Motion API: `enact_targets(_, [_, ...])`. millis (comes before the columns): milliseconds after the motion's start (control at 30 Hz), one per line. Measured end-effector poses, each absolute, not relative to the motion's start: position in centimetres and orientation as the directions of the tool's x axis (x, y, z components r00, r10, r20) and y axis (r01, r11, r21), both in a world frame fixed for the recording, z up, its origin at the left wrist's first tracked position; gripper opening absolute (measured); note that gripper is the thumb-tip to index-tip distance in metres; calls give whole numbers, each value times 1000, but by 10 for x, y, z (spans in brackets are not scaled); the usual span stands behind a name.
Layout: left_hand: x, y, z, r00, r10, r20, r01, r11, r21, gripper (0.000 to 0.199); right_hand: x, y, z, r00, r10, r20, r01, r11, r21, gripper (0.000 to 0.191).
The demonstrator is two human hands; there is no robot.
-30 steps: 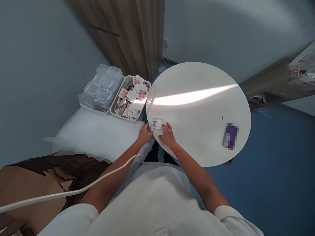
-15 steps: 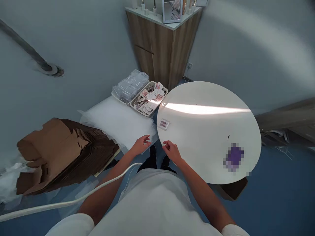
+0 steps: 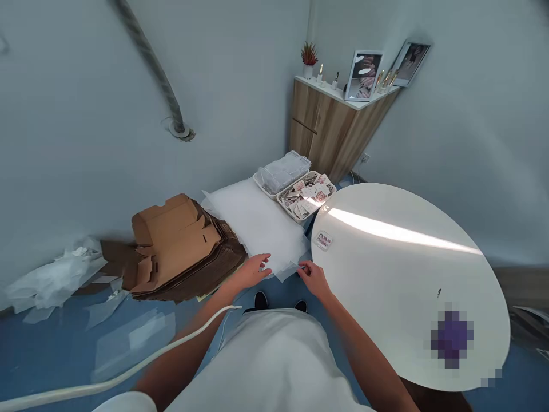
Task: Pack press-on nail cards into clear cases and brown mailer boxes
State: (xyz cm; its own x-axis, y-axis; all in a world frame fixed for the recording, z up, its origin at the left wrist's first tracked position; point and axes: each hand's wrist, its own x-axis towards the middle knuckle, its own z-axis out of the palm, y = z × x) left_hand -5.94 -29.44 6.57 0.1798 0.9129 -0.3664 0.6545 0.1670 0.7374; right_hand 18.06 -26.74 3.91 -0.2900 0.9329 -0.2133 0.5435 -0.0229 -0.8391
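Observation:
My left hand [image 3: 254,271] is over the near edge of a stack of white foam sheets [image 3: 261,226], its fingers apart and holding nothing. By the stack's right front corner is my right hand [image 3: 314,278], thumb and fingers brought near each other; whether they pinch the thin sheet corner there cannot be made out. A small clear case with nail pieces [image 3: 323,240] lies on the round white table [image 3: 398,274], beyond my right hand. Behind the foam sit a basket of printed cards [image 3: 306,195] and a basket of clear plastic boxes [image 3: 283,171].
Flattened brown cardboard boxes [image 3: 175,246] are piled at the left, with crumpled plastic [image 3: 60,277] beyond them. A white cable [image 3: 141,363] crosses my left forearm. A wooden cabinet [image 3: 326,123] stands in the corner. A pixelated purple item [image 3: 452,337] lies on the table.
The view has turned left and up, so the foam stack, baskets and table appear farther right. My right hand is now beside the foam's front corner.

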Motion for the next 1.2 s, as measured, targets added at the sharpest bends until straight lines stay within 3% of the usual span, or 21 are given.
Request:
enact_targets(333, [-97,-295,41,79,961,-265,506,191,841,45,106,-242,18,-301,935,-187,633,49,-773,32])
enact_targets(667, [-79,-235,36,11,912,-410,304,387,870,69,64,-157,3,-374,905,-205,802,204,-562,54])
enact_targets(1067, [-68,-193,3,-157,720,-676,115,693,712,83,34,-78,-37,-396,877,-273,830,214,-516,92])
enact_targets(1200, [-64,-187,-9,-184,697,-693,76,713,697,82,33,-81,-40,-388,894,-224,817,221,-533,91])
